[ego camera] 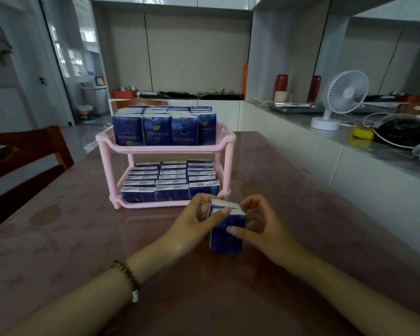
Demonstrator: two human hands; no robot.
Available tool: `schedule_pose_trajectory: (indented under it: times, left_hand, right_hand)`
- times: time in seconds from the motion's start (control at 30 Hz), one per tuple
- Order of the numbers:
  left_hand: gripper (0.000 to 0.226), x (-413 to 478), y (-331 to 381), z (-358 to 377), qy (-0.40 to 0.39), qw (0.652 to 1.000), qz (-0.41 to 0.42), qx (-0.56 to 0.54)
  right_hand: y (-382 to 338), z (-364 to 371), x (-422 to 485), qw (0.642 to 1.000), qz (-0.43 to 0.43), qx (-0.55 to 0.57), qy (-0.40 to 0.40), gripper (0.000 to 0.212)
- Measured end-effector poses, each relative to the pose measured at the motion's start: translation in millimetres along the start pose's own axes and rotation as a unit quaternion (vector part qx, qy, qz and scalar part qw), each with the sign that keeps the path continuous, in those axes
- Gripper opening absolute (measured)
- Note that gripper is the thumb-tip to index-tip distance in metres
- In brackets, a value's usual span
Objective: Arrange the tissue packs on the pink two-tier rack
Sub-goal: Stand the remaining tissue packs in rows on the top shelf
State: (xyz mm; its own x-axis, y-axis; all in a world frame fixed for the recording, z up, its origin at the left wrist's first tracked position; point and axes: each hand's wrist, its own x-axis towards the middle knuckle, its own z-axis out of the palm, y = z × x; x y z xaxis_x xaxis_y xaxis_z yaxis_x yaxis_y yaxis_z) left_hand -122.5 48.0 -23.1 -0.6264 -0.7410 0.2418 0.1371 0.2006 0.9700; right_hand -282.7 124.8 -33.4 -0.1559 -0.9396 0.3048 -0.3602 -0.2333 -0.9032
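Left hand and right hand both grip one upright tissue pack; pink rack lies near, at 11 o'clock.

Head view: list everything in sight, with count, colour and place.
rack: one, pink, two tiers, mid-table
upper packs: four in front, more behind, blue, top tier
lower packs: three columns, blue, bottom tier
loose pack: one, blue, upright before the rack
table: one, pinkish-brown, under everything
chair: one, brown, left
fan: one, white, right counter
bracelet: one, brown beads, left wrist
left hand: one, gripping the loose pack
right hand: one, gripping the loose pack
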Motion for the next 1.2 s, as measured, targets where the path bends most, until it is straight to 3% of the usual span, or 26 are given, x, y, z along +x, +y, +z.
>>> schedule_pose_trajectory:
  times: [0.1,0.27,0.57,0.63,0.77,0.93,1.03,1.2]
  left_hand:
    - [0.032,0.2,-0.4,-3.9,-0.022,0.998,0.049,0.018]
    - [0.033,0.4,0.2,-16.6,-0.047,0.980,0.094,0.166]
    - [0.037,3.7,21.5,-23.0,-0.037,0.960,0.125,0.248]
    - [0.038,7.9,41.2,-31.5,0.017,0.936,0.184,0.300]
    - [0.047,27.5,86.6,-55.5,0.104,0.842,0.283,0.448]
    - [0.061,64.9,109.0,-84.7,0.114,0.742,0.214,0.625]
    - [0.062,76.1,101.5,-97.9,0.091,0.714,0.160,0.676]
    - [0.057,76.9,97.4,-102.4,0.103,0.701,0.183,0.681]
  right_hand:
    - [-5.7,-1.5,-1.6,0.999,-0.047,-0.019,-0.002,0.052]
    - [-5.1,-5.7,-0.9,0.991,-0.054,-0.115,-0.042,0.051]
    - [-14.7,-14.1,12.4,0.989,-0.041,-0.094,-0.105,0.045]
    - [-32.3,-22.5,23.6,0.990,-0.055,-0.090,-0.095,0.045]
    - [-88.1,-45.5,65.9,0.991,-0.122,-0.054,-0.032,0.042]
    - [-126.7,-57.8,125.4,0.986,-0.159,-0.046,0.017,0.036]
    - [-124.7,-56.5,153.7,0.987,-0.130,-0.089,0.007,0.039]
    - [-109.1,-50.0,180.9,0.981,-0.104,-0.161,-0.027,0.044]
